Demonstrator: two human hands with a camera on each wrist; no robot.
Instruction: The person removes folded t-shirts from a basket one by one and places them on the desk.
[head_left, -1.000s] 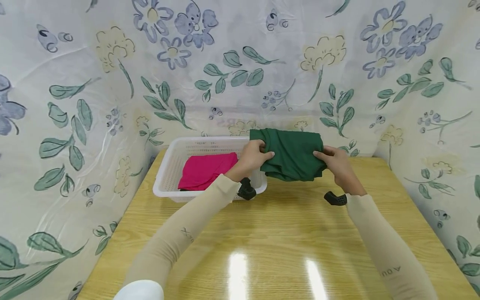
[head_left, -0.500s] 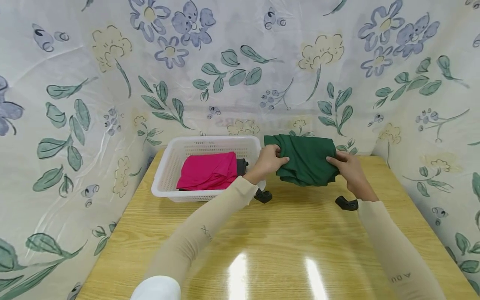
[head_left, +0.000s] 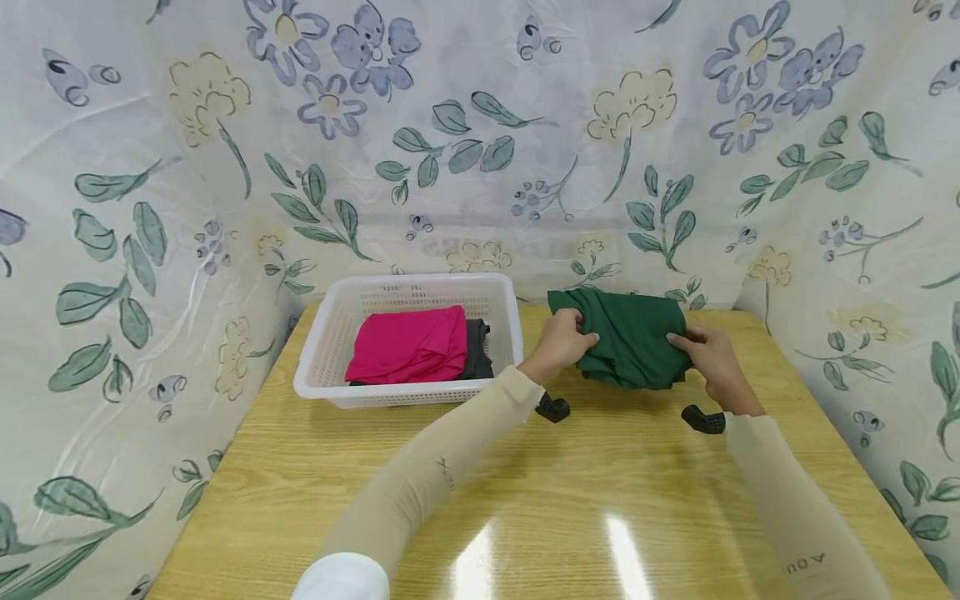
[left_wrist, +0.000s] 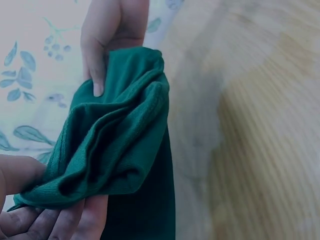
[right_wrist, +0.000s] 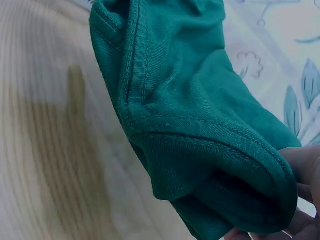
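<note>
Shows floral sheet (head_left: 450, 75) at back and sides, wooden desk (head_left: 585, 492) below. Has white basket (head_left: 405, 392) on desk at left, near right corner blocked by left sleeve (head_left: 431, 467). Holds bunched green cloth (head_left: 637, 342) over desk, right of basket; can't tell if touching desk. Shows pink cloth (head_left: 408, 342) in basket. Pinches green cloth at opposite ends in fingers of left hand (head_left: 562, 337) and right hand (head_left: 708, 358). Has dark cloth (head_left: 476, 358) partly under pink.

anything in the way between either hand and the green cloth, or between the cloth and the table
Nothing visible: the left hand and right hand both grip the green cloth directly, at opposite ends. Nothing shows between it and the wooden table either, though the spot right beneath is hidden.
</note>
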